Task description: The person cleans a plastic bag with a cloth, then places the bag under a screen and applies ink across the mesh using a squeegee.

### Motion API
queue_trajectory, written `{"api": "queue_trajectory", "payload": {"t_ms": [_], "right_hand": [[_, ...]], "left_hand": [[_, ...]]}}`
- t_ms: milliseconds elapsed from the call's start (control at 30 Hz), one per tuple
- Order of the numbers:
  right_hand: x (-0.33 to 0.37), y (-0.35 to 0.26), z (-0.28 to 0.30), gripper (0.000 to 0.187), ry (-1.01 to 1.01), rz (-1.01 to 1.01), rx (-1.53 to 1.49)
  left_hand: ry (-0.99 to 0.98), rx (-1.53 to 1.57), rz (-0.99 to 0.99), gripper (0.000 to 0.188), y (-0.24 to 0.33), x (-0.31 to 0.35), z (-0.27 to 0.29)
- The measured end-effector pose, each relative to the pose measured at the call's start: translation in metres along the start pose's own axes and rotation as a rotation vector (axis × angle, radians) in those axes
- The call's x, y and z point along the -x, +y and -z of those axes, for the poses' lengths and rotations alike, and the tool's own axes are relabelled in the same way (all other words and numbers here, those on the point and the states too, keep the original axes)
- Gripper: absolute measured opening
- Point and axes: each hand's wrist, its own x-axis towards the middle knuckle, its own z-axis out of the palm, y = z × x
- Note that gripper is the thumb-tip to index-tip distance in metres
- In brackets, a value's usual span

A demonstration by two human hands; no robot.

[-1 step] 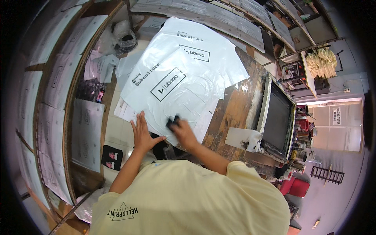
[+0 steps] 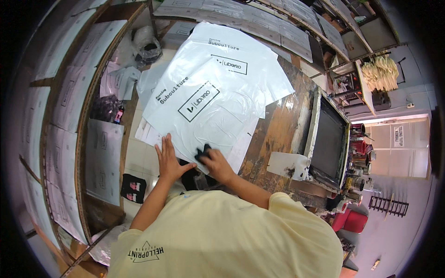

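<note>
Left hand (image 2: pixel 169 165) at near-left edge of white plastic sheet (image 2: pixel 213 127), grip spread, thumb out, right hand (image 2: pixel 217 165) curled over sheet's near end, grip pinching dark wad (image 2: pixel 202 152).

The left hand (image 2: pixel 169 162), fingers spread, rests at the near left edge of a glossy white plastic sheet (image 2: pixel 208 127) with black print. The right hand (image 2: pixel 217 167) grips a bunched black cloth (image 2: pixel 202 153) at the sheet's near end (creases run through the plastic there). On the stained wooden surface (image 2: pixel 273 132), a dark framed screen (image 2: pixel 328 143) lies to the right, with cans (image 2: pixel 358 147) beyond it.
</note>
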Motion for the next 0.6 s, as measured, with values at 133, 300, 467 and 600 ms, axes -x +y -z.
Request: {"api": "queue_trajectory", "payload": {"t_ms": [133,300,467,600], "right_hand": [[-0.01,0.064,0.037,0.04,0.135,-0.005,0.079],[-0.066,0.183,0.109,0.03,0.583,-0.486,0.389],[-0.054,0.14,0.06,0.034,0.519,-0.44,0.277],[0.011,0.018,-0.01,0.036,0.134,-0.074,0.002]], "left_hand": [[-0.01,-0.023,-0.005,0.156,-0.002,0.003,-0.001],[0.009,-0.031,-0.062,0.156,-0.006,0.0,-0.008],[0.032,-0.055,-0.061,0.155,-0.008,0.001,-0.01],[0.027,-0.048,-0.077,0.155,-0.007,0.002,-0.013]]}}
